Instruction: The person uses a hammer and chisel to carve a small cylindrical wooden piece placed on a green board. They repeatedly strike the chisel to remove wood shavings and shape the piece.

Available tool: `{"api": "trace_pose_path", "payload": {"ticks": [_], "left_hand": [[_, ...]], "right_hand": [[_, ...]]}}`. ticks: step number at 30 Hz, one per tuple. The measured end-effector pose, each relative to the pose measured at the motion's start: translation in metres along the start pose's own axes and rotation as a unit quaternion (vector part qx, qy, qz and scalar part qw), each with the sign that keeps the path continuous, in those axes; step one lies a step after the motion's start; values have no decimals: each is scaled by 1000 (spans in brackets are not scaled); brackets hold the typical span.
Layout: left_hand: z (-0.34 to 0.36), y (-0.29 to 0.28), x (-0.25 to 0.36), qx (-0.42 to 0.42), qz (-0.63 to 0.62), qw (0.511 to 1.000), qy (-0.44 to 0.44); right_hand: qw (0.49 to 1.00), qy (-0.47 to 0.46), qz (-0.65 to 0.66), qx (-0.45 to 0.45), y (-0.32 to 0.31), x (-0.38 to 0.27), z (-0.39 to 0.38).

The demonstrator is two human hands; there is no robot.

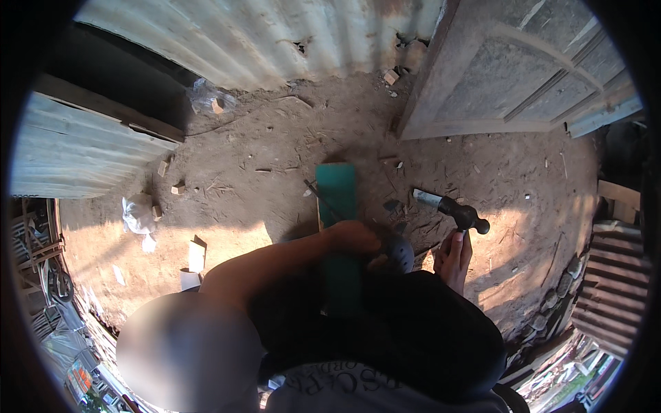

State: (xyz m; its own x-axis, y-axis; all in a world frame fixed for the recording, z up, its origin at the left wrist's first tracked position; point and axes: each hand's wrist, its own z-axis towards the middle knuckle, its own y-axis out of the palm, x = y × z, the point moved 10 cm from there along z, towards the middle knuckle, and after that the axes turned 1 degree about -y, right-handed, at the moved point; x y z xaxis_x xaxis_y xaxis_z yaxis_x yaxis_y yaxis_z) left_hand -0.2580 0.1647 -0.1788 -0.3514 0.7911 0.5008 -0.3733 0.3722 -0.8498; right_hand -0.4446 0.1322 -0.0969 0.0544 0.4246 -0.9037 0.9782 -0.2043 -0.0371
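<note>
My left hand (354,237) is closed over a narrow green board (336,182), which runs away from me between my legs. A thin dark rod (325,197) slants across the board from the far left into that hand; its other end is hidden. To the right, my right hand (452,260) grips a hammer (465,217) close below its head. The hammer's dark head has a rounded end at the right and a long, pale worn end toward the upper left. Its handle is mostly hidden by my fingers.
A grey clog with holes (401,253) shows beside the board. Wood chips, small wood blocks (178,188) and a white plastic bag (138,213) lie on the dirt floor (261,151). Corrugated metal sheets (275,34) and a weathered wooden door (496,76) stand ahead.
</note>
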Motion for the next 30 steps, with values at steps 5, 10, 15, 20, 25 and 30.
{"api": "trace_pose_path", "payload": {"ticks": [5,10,15,20,25,30], "left_hand": [[-5,-80,-23,-71,72,994,-53],[28,-119,8,-43,113,992,-19],[35,-120,17,46,49,997,-48],[36,-116,17,91,-8,994,-64],[47,-102,11,80,-17,992,-92],[44,-94,4,49,-59,989,-128]], "right_hand": [[999,34,29,-8,8,-2,-8],[999,17,26,3,20,-19,-10],[1000,-7,-4,-28,10,-6,0],[1000,9,1,-26,18,-16,-10],[999,39,17,-9,20,-22,-15],[999,26,1,-31,19,-22,-14]]}}
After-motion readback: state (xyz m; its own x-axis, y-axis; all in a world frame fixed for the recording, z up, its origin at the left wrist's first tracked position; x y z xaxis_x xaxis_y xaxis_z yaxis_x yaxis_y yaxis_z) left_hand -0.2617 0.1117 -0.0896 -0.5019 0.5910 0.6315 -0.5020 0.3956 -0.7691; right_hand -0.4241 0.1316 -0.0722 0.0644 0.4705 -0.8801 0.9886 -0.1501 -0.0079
